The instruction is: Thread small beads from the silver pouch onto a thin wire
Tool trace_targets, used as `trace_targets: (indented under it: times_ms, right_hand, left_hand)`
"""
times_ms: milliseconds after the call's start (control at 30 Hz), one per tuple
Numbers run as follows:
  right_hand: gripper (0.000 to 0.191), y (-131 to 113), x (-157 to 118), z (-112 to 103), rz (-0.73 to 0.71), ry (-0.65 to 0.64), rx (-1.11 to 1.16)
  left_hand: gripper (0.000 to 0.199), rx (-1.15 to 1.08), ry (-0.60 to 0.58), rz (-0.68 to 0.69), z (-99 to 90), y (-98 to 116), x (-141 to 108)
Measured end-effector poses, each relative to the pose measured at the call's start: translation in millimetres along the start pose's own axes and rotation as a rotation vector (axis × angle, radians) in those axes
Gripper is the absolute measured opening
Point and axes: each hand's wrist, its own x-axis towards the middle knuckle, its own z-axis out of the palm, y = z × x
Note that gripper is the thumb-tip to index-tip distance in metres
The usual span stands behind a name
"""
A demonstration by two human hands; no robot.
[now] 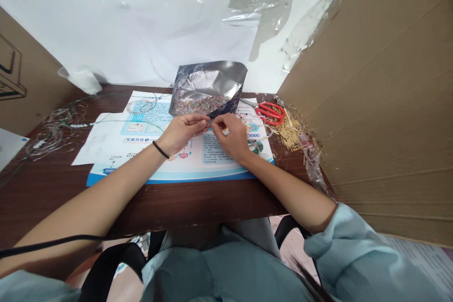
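Observation:
My left hand [184, 133], with a black band at the wrist, has its thumb and fingers pinched together. Facing it, my right hand [231, 136] is also pinched, its fingertips nearly meeting the left ones. Whatever lies between the fingertips is too small to make out. Just behind both hands, an open silvery bag [208, 86] holds many small mixed-colour beads [201, 105]. A thin green thread [141, 121] runs from the left side toward my left hand. Printed paper sheets [170, 170] lie under the hands.
Red-handled scissors [271, 113] lie right of the bag, beside a pile of golden sticks [290, 131]. Tangled clear thread [56, 132] is at the left on the brown table [198, 200]. Cardboard [389, 104] stands at the right, and a crumpled white item [85, 81] sits back left.

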Motion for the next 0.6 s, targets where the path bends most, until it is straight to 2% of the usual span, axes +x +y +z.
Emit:
trace_targets:
  times_ms: [600]
  right_hand:
    - [0.012, -0.4, 0.4, -0.8, 0.004, 0.0, 0.006]
  left_hand:
    - [0.02, 0.036, 0.008, 0.008, -0.8, -1.4, 0.7]
